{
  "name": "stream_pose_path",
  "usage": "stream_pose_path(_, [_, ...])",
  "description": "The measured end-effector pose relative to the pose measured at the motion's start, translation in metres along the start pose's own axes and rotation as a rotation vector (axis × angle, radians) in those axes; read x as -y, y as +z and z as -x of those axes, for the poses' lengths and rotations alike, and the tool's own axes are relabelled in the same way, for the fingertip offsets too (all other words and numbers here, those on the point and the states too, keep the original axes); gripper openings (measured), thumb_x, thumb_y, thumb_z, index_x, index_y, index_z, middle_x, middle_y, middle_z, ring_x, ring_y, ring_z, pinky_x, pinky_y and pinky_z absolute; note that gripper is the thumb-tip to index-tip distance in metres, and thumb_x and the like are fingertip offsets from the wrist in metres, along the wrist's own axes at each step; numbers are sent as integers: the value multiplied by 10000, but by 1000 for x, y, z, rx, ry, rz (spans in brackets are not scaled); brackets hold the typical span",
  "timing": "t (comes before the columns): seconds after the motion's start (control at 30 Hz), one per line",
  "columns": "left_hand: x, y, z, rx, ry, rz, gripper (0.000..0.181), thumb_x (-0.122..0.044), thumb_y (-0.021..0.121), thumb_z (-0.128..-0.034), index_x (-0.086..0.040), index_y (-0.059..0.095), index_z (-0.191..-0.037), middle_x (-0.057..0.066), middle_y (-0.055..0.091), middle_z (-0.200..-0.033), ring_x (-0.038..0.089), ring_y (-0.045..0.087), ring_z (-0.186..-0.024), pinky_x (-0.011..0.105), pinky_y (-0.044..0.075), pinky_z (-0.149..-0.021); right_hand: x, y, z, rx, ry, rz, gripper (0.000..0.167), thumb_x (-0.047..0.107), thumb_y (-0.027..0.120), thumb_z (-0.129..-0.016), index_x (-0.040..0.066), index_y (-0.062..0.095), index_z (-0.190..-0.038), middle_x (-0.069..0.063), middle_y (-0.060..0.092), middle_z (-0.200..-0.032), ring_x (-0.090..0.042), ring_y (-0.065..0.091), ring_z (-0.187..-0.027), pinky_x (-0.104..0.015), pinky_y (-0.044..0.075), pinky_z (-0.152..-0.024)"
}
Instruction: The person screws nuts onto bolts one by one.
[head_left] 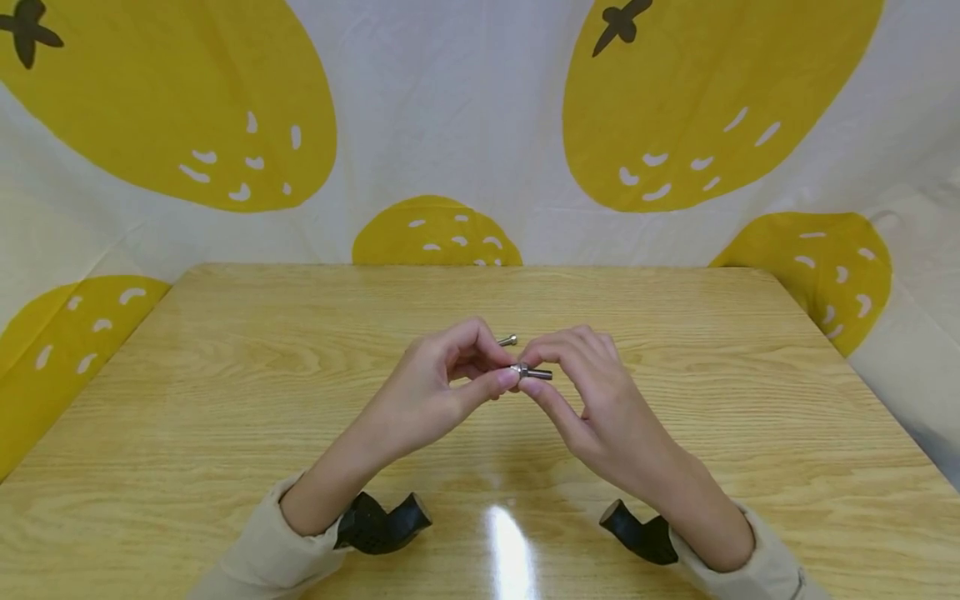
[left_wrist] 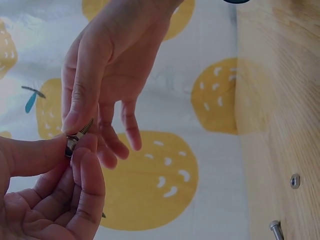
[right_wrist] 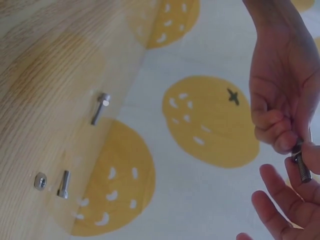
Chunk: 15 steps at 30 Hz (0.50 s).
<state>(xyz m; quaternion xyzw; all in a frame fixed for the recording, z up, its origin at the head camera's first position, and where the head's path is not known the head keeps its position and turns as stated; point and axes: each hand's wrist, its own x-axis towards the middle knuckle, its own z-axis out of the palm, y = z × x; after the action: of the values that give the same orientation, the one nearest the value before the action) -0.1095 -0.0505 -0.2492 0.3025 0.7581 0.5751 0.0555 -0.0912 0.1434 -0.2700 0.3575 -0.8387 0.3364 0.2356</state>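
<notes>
A small metal bolt is held level between both hands, its threaded end pointing right in the head view. My left hand pinches the head end of this bolt between thumb and fingers. Around the shank sits a hex nut, partly covered by fingertips. The thumb and index finger of my right hand pinch that nut from either side. In the left wrist view, threads of the bolt stick out past the fingers; the right wrist view shows the threaded end too.
A second bolt lies on the wooden table just behind the hands. The right wrist view shows two loose bolts and a loose nut on the tabletop. A patterned cloth hangs behind.
</notes>
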Motion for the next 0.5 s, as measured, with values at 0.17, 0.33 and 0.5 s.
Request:
stream_pose_path(0.17, [0, -1, -1, 0, -19, -13, 56, -65, 627, -881, -47, 583, -911, 56, 642, -881, 123, 632, -757, 267, 534, -705, -2, 0, 0, -5, 0, -18, 169, 191, 583, -924, 88, 585, -1057, -12, 603, -1075, -172, 506, -1043, -361, 337, -912])
stream_pose_path(0.33, [3, -4, -2, -9, -24, -29, 63, -77, 627, -883, -49, 590, -926, 54, 655, -881, 126, 628, -757, 272, 532, -683, -5, 1, -1, -46, -41, 3, 276, 308, 484, -967, 75, 590, -1070, -16, 610, -1070, -181, 524, -1023, -357, 360, -902])
stream_pose_path(0.5, [10, -14, -6, -57, -77, -16, 89, -86, 637, -878, -44, 593, -941, 72, 672, -893, 162, 624, -756, 271, 528, -669, -12, -2, -1, -77, -56, 74, 377, 361, 435, -979, 39, 601, -1084, -44, 628, -1058, -206, 551, -1015, -399, 373, -924])
